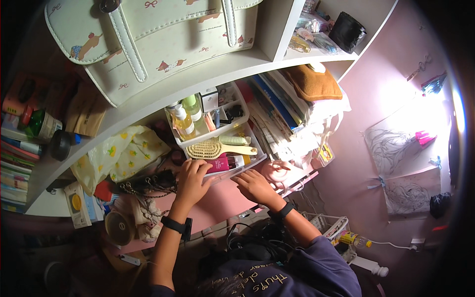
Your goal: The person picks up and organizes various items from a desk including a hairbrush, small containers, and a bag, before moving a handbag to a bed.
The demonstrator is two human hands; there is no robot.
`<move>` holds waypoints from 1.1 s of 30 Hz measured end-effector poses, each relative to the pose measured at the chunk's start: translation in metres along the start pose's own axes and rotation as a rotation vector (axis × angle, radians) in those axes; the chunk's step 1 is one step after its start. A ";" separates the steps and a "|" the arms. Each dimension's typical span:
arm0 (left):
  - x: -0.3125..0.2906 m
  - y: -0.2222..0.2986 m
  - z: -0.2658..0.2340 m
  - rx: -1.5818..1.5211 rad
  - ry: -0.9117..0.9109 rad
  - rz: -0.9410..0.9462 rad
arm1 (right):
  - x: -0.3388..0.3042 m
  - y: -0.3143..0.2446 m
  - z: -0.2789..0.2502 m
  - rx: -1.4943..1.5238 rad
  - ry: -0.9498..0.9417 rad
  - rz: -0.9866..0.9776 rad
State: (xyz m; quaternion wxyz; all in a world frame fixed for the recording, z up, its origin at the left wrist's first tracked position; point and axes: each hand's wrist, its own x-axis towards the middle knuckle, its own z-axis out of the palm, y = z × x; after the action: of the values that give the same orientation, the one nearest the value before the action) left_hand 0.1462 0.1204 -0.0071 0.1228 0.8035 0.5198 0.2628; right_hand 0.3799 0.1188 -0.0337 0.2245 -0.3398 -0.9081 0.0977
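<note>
A white plastic organizer tray (180, 143) with compartments sits under the shelf, on a pink surface. My left hand (193, 179) is at its front left corner, fingers over the rim beside a magenta box (219, 165) and thumb outside the front wall. My right hand (258, 187) rests by the front edge, its fingers stretched out and holding nothing visible. Inside the tray lie a cream hairbrush (210, 147), a pale green tube-like item (234, 140) and small dark items. Behind them stand a yellow pump bottle (183, 122), a greenish bottle (193, 108) and a white box (210, 99).
A cream satchel (168, 44) stands on the white shelf (217, 72) above. Books and papers (277, 109) lean right of the tray, with a brown pouch (312, 82) on top. At left are a lemon-print bag (123, 153) and a chain strap (148, 185). A white basket (326, 222) stands lower right.
</note>
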 end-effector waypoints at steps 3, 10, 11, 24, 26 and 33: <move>-0.015 0.006 -0.003 0.013 0.002 0.103 | 0.005 0.002 -0.001 0.030 -0.014 0.015; -0.036 0.007 0.005 0.196 -0.022 0.156 | 0.011 0.010 0.004 0.041 0.040 0.059; -0.037 0.003 0.008 0.209 0.012 0.133 | 0.011 0.009 0.005 0.053 0.021 0.059; -0.007 -0.014 -0.004 0.209 0.263 -0.110 | 0.030 0.008 0.016 -0.036 0.024 0.164; -0.004 -0.015 -0.005 0.262 0.304 -0.117 | 0.039 0.006 0.019 -0.034 0.006 0.191; 0.018 -0.045 0.018 -0.124 0.457 -0.369 | 0.063 0.020 0.036 0.013 0.063 0.206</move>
State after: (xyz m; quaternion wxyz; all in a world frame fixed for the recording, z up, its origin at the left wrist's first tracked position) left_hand 0.1273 0.1571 -0.0374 0.0970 0.6065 0.6541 0.4414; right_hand 0.3324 0.1745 -0.0500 0.2441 -0.4328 -0.8601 0.1153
